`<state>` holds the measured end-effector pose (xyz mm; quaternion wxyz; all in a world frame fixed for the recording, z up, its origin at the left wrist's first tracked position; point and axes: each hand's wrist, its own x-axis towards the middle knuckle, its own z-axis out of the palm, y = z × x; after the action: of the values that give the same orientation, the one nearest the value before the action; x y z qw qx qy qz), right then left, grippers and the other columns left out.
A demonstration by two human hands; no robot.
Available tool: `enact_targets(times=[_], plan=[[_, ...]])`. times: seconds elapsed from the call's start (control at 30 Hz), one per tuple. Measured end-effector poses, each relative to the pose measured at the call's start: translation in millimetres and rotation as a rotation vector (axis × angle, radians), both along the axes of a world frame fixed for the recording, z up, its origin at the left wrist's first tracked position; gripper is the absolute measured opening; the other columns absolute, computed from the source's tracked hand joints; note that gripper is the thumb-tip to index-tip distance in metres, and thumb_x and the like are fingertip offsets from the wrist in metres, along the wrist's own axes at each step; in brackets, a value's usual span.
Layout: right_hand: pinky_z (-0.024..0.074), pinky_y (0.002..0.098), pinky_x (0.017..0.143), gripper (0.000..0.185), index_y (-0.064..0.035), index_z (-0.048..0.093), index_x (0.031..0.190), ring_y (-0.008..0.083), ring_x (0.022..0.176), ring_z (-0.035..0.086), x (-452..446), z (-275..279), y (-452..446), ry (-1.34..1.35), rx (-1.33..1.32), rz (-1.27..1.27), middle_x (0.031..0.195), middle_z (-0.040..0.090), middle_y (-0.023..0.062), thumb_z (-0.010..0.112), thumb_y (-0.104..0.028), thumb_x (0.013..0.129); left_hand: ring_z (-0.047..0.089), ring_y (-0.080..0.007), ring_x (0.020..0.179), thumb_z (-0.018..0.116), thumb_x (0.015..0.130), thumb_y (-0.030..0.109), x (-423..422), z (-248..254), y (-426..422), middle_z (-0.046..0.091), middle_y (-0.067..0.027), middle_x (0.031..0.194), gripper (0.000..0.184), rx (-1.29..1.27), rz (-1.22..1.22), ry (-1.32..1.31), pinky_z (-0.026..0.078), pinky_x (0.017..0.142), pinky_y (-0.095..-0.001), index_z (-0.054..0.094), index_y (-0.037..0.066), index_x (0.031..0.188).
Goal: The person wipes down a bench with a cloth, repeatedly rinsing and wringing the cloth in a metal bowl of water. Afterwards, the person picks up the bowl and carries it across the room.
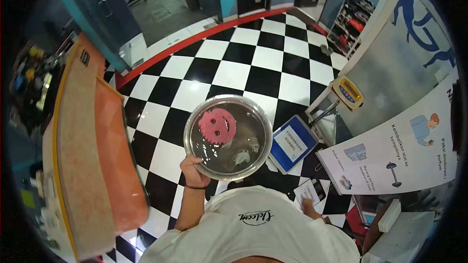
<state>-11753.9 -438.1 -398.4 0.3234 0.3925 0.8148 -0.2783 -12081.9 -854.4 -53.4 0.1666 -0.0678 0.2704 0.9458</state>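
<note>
My left hand (195,171) grips the lower left rim of a round metal basin (228,176). Water fills the basin, and a pink round sponge (217,126) with a smiling face floats at its upper left. Pale cloth-like shapes show at the lower right of the water, too unclear to name. Lower right of the basin, my right hand (310,208) holds a white printed card (309,192) by its lower edge. Just right of the basin, a blue scale platform (294,143) with a white label stands on the floor.
An orange and beige counter (119,160) runs along the left. The scale's yellow display (347,92) rises on a post at the right, beside a printed banner (397,146). A shoe rack (352,23) stands at the back right, and a glass door (100,7) at the back left.
</note>
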Motion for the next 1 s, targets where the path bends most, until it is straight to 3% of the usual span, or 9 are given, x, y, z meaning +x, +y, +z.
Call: enact_targets(times=[0.23, 0.5, 0.53, 0.6, 0.63, 0.77, 0.8, 0.93, 1.0], plan=[[0.0511, 0.0512, 0.08, 0.048, 0.003, 0.067, 0.101, 0.0398, 0.093, 0.066, -96, 30, 33, -0.199, -0.086, -0.464, 0.098, 0.068, 0.0247, 0.059, -0.042, 0.089, 0.064, -0.0318, 0.105, 0.051, 0.07, 0.012, -227, -17, 95, 0.065, -0.0159, 0.116, 0.051, -0.029, -0.114, 0.016, 0.051, 0.098, -0.0442, 0.06, -0.003, 0.118], [0.0525, 0.0515, 0.074, 0.038, 0.0, 0.068, 0.095, 0.0342, 0.086, 0.069, -479, -18, 107, 0.259, -0.271, -0.838, 0.088, 0.07, 0.0207, 0.062, -0.037, 0.088, 0.064, -0.0336, 0.105, 0.05, 0.069, 0.014, -452, 4, 249, 0.066, -0.0169, 0.115, 0.052, -0.104, -0.359, 0.004, 0.049, 0.099, -0.0451, 0.059, -0.004, 0.117], [0.0485, 0.0505, 0.089, 0.051, 0.0056, 0.064, 0.106, 0.0406, 0.104, 0.064, -557, 59, 126, 0.357, -0.144, -0.444, 0.102, 0.067, 0.0282, 0.059, -0.043, 0.089, 0.064, -0.0336, 0.106, 0.05, 0.069, 0.015, -477, 6, 273, 0.066, -0.0169, 0.115, 0.052, -0.109, -0.383, 0.015, 0.049, 0.099, -0.0455, 0.059, -0.004, 0.117], [0.0461, 0.0468, 0.095, 0.055, 0.0036, 0.062, 0.114, 0.0417, 0.111, 0.06, -668, 29, 189, 0.656, -0.07, -0.189, 0.117, 0.063, 0.028, 0.056, -0.046, 0.091, 0.064, -0.0343, 0.107, 0.05, 0.069, 0.015, -524, 6, 319, 0.065, -0.0171, 0.116, 0.054, -0.138, -0.461, 0.008, 0.049, 0.1, -0.0459, 0.058, -0.003, 0.119], [0.0458, 0.0454, 0.096, 0.053, 0.0022, 0.06, 0.119, 0.0409, 0.111, 0.06, -708, 128, 194, 0.674, 0.001, -0.245, 0.117, 0.063, 0.027, 0.052, -0.044, 0.094, 0.063, -0.0347, 0.108, 0.05, 0.069, 0.016, -549, 2, 342, 0.065, -0.0175, 0.117, 0.054, -0.154, -0.484, 0.027, 0.049, 0.101, -0.0462, 0.058, -0.003, 0.119], [0.0462, 0.0435, 0.095, 0.048, 0.0001, 0.058, 0.122, 0.038, 0.112, 0.059, -796, 271, 265, 1.162, 0.043, -0.372, 0.118, 0.062, 0.0252, 0.04, -0.04, 0.102, 0.063, -0.0354, 0.109, 0.048, 0.07, 0.016, -650, -8, 449, 0.064, -0.0185, 0.119, 0.056, -0.058, -0.759, 0.029, 0.048, 0.102, -0.0472, 0.056, -0.004, 0.121], [0.048, 0.0394, 0.09, 0.049, -0.0019, 0.058, 0.123, 0.0304, 0.104, 0.061, -814, 242, 294, 1.261, 0.093, -0.515, 0.113, 0.064, 0.0189, 0.035, -0.041, 0.105, 0.064, -0.0352, 0.108, 0.047, 0.069, 0.015, -677, -14, 476, 0.064, -0.0185, 0.119, 0.056, -0.065, -0.805, 0.012, 0.049, 0.101, -0.0472, 0.056, -0.004, 0.121], [0.0474, 0.0268, 0.078, 0.059, -0.0049, 0.059, 0.126, 0.0129, 0.087, 0.055, -820, 299, 323, 1.376, -0.213, -1.05, 0.099, 0.06, 0.006, 0.028, -0.05, 0.106, 0.065, -0.0332, 0.104, 0.048, 0.069, 0.014, -768, -20, 590, 0.067, -0.0163, 0.113, 0.051, -0.066, -1.089, 0.006, 0.05, 0.099, -0.046, 0.059, -0.004, 0.116], [0.0492, 0.028, 0.078, 0.062, -0.0037, 0.053, 0.132, 0.0137, 0.086, 0.06, -830, 295, 337, 1.387, -0.205, -1.201, 0.1, 0.062, 0.0066, 0.027, -0.053, 0.105, 0.065, -0.0334, 0.104, 0.049, 0.069, 0.014, -804, -16, 652, 0.067, -0.0152, 0.112, 0.054, -0.082, -1.197, -0.055, 0.05, 0.099, -0.0456, 0.058, -0.003, 0.119]])
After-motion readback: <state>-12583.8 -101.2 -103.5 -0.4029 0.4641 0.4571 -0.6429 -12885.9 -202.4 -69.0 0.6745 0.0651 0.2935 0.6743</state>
